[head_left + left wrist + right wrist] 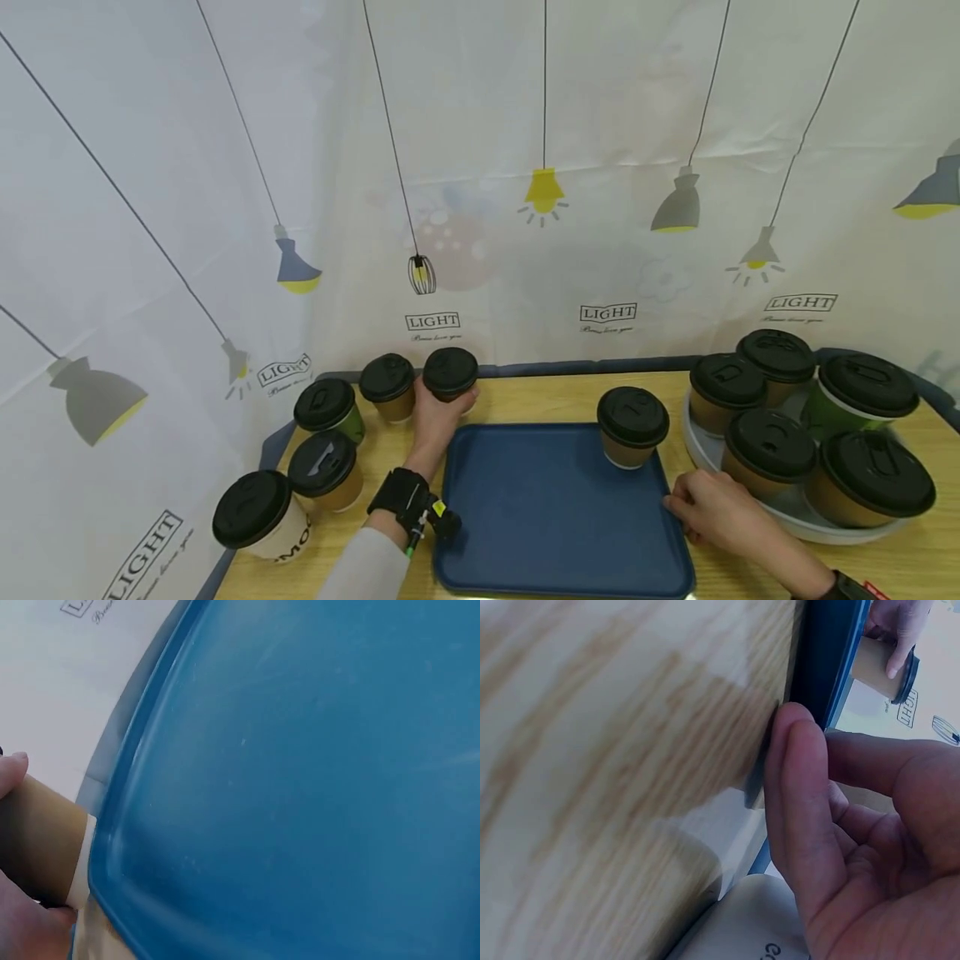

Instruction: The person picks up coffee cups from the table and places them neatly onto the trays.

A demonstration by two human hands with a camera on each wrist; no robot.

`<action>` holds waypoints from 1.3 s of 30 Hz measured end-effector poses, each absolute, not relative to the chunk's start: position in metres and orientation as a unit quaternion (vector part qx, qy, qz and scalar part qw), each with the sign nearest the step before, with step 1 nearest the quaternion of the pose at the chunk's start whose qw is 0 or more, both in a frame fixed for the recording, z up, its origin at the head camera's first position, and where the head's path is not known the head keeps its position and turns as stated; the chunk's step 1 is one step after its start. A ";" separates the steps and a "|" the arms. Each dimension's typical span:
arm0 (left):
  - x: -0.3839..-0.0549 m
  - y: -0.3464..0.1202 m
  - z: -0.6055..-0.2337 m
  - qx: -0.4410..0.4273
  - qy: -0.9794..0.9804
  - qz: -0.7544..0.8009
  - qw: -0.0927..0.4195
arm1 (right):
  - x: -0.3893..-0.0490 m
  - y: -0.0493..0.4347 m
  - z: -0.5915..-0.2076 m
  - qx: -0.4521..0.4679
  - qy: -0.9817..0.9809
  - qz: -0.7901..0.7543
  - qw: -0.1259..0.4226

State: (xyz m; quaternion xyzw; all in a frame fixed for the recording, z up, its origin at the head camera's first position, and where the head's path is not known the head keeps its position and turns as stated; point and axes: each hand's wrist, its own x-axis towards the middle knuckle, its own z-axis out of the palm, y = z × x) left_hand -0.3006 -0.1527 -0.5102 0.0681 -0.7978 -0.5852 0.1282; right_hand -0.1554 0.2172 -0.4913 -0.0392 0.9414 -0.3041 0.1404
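Note:
My left hand (437, 417) grips a brown paper coffee cup (45, 836) with a black lid (451, 372), just beyond the back left corner of a blue tray (558, 517). In the left wrist view the cup's white base overlaps the tray's corner. At the tray's right edge, my right hand (708, 510) pinches the rim, with the fingertips (804, 750) right at it in the right wrist view. Another brown lidded cup (632, 427) stands upright on the tray's back right corner.
Left of the tray stand a brown cup (393, 408), a green cup (351, 423), another brown cup (337, 492) and a white cup (281, 533). A round white tray (795, 527) at right bears several lidded cups. Behind hangs a printed curtain (495, 125).

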 end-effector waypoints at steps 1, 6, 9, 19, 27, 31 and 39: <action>-0.300 -0.152 -0.509 0.065 -0.800 -0.581 0.135 | -0.155 0.217 -0.491 -0.040 0.942 -0.302 0.140; -0.293 -0.149 -0.501 0.040 -0.808 -0.567 0.155 | -0.155 0.218 -0.491 -0.035 0.943 -0.298 0.142; -0.286 -0.145 -0.492 0.012 -0.805 -0.576 0.144 | -0.155 0.219 -0.491 -0.032 0.943 -0.298 0.143; -0.265 -0.131 -0.470 -0.080 -0.788 -0.604 0.086 | -0.153 0.220 -0.492 -0.029 0.944 -0.298 0.141; -0.252 -0.115 -0.467 -0.148 -0.777 -0.611 0.037 | -0.154 0.216 -0.492 -0.037 0.950 -0.282 0.132; -0.249 -0.108 -0.468 -0.184 -0.775 -0.604 0.009 | -0.153 0.214 -0.492 -0.036 0.951 -0.279 0.128; -0.247 -0.100 -0.474 -0.226 -0.790 -0.567 -0.051 | -0.152 0.213 -0.492 -0.043 0.952 -0.279 0.119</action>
